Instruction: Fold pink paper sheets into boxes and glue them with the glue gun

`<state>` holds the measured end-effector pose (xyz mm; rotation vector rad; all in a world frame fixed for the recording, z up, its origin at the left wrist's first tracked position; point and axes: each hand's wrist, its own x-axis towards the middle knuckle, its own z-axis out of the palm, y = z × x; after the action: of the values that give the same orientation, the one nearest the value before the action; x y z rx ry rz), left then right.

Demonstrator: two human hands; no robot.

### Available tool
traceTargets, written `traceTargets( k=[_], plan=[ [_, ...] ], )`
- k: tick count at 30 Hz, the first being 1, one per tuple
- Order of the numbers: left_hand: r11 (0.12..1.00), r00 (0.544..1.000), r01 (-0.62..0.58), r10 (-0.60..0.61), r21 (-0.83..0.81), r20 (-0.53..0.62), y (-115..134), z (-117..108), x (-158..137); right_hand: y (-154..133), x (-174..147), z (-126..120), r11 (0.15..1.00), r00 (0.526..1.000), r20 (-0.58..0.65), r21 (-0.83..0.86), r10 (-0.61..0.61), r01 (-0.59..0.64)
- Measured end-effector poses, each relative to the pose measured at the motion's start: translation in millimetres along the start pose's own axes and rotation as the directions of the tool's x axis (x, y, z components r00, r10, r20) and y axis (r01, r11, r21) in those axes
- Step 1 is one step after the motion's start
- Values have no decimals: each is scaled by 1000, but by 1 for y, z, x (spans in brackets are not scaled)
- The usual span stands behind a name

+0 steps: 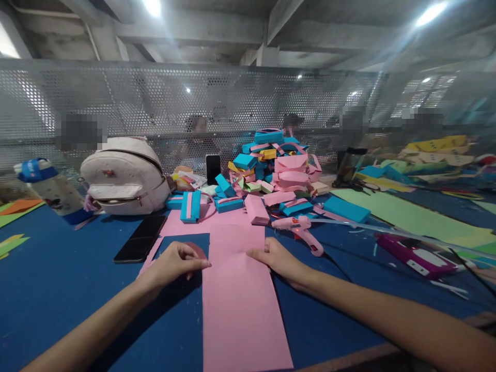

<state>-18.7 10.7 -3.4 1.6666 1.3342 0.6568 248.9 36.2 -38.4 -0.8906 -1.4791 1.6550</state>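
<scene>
A long sheet of pink paper (240, 299) lies lengthwise in front of me, its near end at the table's front edge. My left hand (174, 263) is at its left edge, thumb tip on the paper's border and fingers curled. A rounded pink piece (198, 250) shows partly behind that hand. On the right edge, my right hand (277, 258) pinches the sheet, thumb on top and fingers mostly hidden. Beyond the sheet stands a small folded pink box (256, 209). To the right lies a pink glue gun (300, 230) with a small red light showing.
A heap of blue and pink paper boxes (290, 173) rises at the back. Leftward are a black phone (141, 240), a white backpack (124, 178) and a bottle (58, 191). A purple-and-white device (416, 256) lies right. Behind a perforated metal screen (155, 93) sit several people.
</scene>
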Motion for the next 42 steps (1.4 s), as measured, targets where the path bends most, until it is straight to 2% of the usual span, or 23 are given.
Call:
traceTargets(
  k=[4,14,17,20,25,29,33,38,42],
  plan=[
    [1000,999,16,-15,-15,35,2,1,-2,0,0,0,1000,1000,0,19,5,-5],
    [999,999,34,-34,0,-15,1,-1,0,1,0,2,999,1000,-20,51,-3,4],
    [999,999,33,-33,-2,19,0,-1,0,1,0,2,998,1000,-30,60,-1,3],
    [1000,999,26,-25,-8,43,-1,-1,0,0,0,1,999,1000,-28,36,-7,8],
    [1000,1000,26,-26,-3,3,-1,-2,1,-1,-1,-2,996,999,48,-88,-6,10],
    [999,999,41,-41,12,-10,-1,-3,2,0,-2,0,992,1000,-1,-122,-21,21],
    [999,999,34,-33,10,-18,-1,-2,1,-1,-2,1,993,1000,2,-115,-17,17],
    [999,999,31,-31,-8,37,0,1,-1,0,-1,0,993,999,-15,-115,-30,28],
    [999,999,40,-39,-14,35,0,1,-1,2,0,-1,991,999,-20,-130,-33,30]
  ],
)
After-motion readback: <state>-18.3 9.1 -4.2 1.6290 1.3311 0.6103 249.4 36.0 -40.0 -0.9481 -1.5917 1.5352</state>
